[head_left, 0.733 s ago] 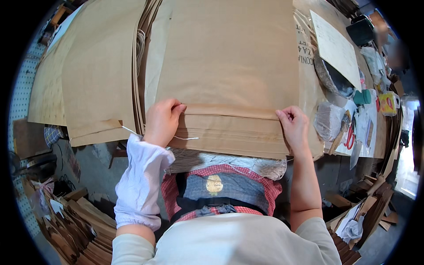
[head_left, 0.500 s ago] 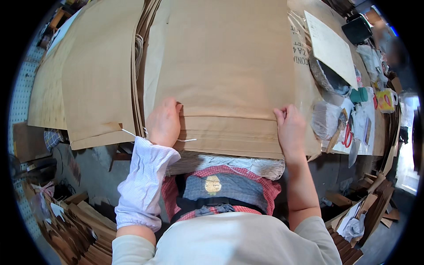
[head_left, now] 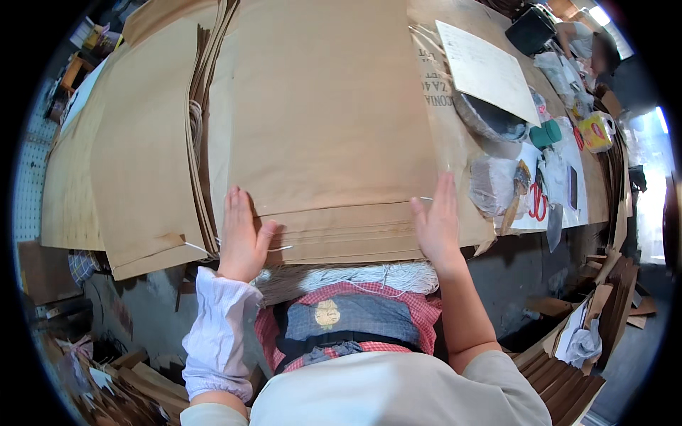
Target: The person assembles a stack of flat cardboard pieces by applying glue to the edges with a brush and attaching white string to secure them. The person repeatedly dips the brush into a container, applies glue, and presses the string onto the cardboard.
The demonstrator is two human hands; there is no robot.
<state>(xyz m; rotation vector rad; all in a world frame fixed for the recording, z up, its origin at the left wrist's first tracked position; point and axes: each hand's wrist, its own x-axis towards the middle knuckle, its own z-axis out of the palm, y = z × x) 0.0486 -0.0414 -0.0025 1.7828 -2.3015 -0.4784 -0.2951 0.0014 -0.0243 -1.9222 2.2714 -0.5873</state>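
A stack of large brown paper bags [head_left: 334,121] lies in front of me, its near edges stepped in layered folds. My left hand [head_left: 244,236] rests at the stack's near left corner, fingers straight and thumb apart. At the near right side my right hand [head_left: 438,221] is also open, fingers extended along the edge. Neither hand grips anything. A white string end [head_left: 280,248] pokes out beside my left thumb, and another short string [head_left: 426,199] shows by my right thumb. Across my lap lies a bundle of white strings [head_left: 348,280], just below the table edge.
Another brown paper stack [head_left: 145,149] with a string lies to the left. On the right are a white board [head_left: 486,71] over a basin, a green lid [head_left: 545,133], red-handled scissors [head_left: 538,202] and a knife blade [head_left: 554,227]. Another person [head_left: 586,46] is at the far right.
Both hands have let go of the top bag's near fold, their fingers opening from a pinch to lie flat along the stack's sides. The whole view has shifted, with the table sliding left in it.
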